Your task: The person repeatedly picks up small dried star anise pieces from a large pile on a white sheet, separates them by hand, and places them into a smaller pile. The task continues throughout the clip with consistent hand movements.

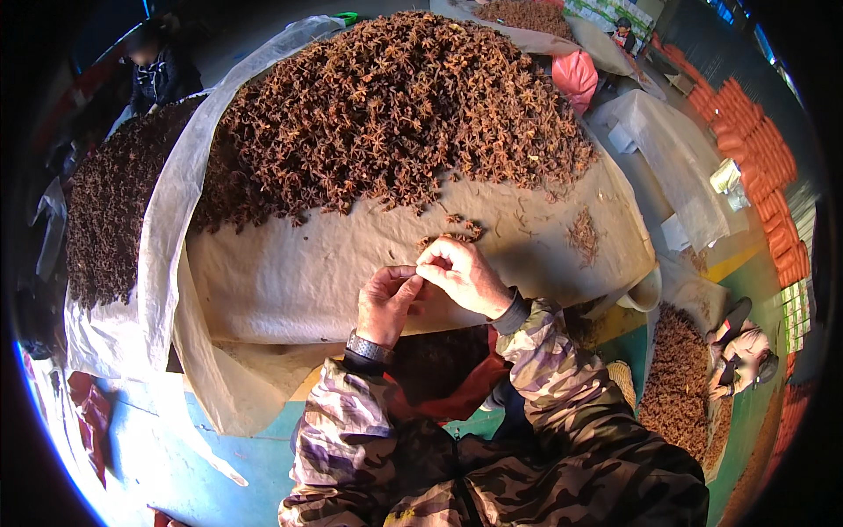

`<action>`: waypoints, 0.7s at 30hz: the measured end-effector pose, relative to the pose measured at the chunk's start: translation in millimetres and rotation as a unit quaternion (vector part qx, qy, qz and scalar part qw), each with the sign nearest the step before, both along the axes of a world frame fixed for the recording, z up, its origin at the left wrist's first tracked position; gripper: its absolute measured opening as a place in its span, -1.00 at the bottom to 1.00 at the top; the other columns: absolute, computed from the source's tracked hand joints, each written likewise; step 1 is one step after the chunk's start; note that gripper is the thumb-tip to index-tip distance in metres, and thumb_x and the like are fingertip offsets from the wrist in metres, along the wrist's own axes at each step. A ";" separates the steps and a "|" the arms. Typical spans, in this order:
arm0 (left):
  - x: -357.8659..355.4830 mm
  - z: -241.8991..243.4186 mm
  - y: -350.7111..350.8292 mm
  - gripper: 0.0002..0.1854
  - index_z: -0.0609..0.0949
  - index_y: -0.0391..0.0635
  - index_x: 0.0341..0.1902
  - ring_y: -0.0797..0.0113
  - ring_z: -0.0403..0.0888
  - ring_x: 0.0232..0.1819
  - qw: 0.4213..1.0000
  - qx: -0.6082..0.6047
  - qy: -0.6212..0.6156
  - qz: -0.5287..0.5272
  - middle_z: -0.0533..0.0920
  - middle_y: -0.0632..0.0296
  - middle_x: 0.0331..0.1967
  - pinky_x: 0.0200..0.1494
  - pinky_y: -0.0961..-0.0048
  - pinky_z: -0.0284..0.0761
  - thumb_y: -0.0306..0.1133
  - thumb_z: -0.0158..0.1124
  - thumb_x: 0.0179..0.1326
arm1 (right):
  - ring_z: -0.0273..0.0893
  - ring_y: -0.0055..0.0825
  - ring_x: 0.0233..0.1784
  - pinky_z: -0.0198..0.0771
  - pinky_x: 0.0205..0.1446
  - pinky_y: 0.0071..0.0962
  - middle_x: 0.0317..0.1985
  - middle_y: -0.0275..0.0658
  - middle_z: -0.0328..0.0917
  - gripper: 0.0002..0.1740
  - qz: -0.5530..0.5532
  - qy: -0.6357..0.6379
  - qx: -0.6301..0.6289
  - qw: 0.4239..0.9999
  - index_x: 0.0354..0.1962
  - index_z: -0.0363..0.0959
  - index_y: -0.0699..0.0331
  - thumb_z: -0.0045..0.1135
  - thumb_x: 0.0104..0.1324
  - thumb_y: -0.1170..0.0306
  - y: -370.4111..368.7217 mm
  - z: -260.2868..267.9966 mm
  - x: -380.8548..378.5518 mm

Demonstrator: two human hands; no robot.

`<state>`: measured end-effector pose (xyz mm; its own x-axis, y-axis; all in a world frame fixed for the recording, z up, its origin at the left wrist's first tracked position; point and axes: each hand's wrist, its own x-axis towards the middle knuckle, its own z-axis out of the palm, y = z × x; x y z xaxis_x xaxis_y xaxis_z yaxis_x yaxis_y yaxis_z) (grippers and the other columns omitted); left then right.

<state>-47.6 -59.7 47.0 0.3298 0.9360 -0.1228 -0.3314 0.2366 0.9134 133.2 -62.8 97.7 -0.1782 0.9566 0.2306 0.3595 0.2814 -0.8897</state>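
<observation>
A big heap of dried star anise [408,105] covers the far part of a table spread with a pale cloth sheet [276,277]. Over the sheet's near part, my left hand [385,303] and my right hand [461,273] meet with thumbs and forefingers pinched together. Whether something small is between the fingertips cannot be made out. A few loose star anise pods [464,227] lie just beyond my right hand. Small stem bits [583,237] form a little pile on the sheet to the right.
Clear plastic sheeting [174,191] hangs over the table's left side, beside a darker heap [112,197]. A white bucket [642,293] stands at the right corner. Other people sit at far left and right. A pink bag [575,79] and stacked orange sacks [754,145] are beyond.
</observation>
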 end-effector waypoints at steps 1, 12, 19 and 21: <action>2.1 -1.2 -0.2 -0.81 0.61 -0.23 0.01 0.40 0.76 -0.27 1.000 -0.012 -0.010 0.004 0.77 0.16 -0.20 -0.30 0.51 0.67 -0.38 0.31 0.46 | 0.64 -0.47 -0.28 0.51 -0.19 -0.42 -0.35 -0.24 0.65 -0.90 -0.004 -0.008 0.001 1.000 -0.24 0.54 0.34 0.23 0.40 0.46 -0.9 -0.4 1.5; 1.4 -14.2 10.7 -0.89 0.63 -0.22 -0.06 0.23 0.75 -0.23 0.970 -0.144 -0.169 0.102 0.74 0.12 -0.27 -0.12 0.34 0.70 -0.46 0.23 0.44 | 0.59 -0.49 -0.40 0.47 -0.31 -0.42 -0.38 -0.25 0.63 -0.90 -0.039 -0.031 0.149 0.988 -0.18 0.50 0.27 0.24 0.42 0.46 1.3 0.0 -2.4; -8.2 4.5 14.3 -0.84 0.62 -0.16 -0.02 0.20 0.76 -0.20 0.971 -0.154 -0.124 0.131 0.72 0.11 -0.26 -0.19 0.30 0.67 -0.39 0.18 0.45 | 0.64 -0.25 -0.22 0.54 -0.15 -0.33 -0.23 -0.14 0.68 -0.93 -0.098 -0.195 0.163 0.962 -0.25 0.53 0.27 0.24 0.34 0.48 43.9 -27.6 23.8; -8.9 2.0 14.9 -0.85 0.62 -0.15 -0.03 0.20 0.76 -0.20 0.972 -0.160 -0.128 0.117 0.72 0.13 -0.25 -0.19 0.29 0.67 -0.39 0.17 0.45 | 0.60 -0.04 -0.29 0.49 -0.16 -0.13 -0.42 -0.10 0.59 -0.93 -0.077 -0.186 0.222 0.954 -0.33 0.46 0.26 0.20 0.25 0.54 54.3 -39.0 18.7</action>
<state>-56.5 -44.8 49.0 0.1703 0.9168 -0.3613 -0.6165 0.3852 0.6868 151.9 -8.4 58.7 -0.1912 0.8009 0.5674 0.6946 0.5189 -0.4983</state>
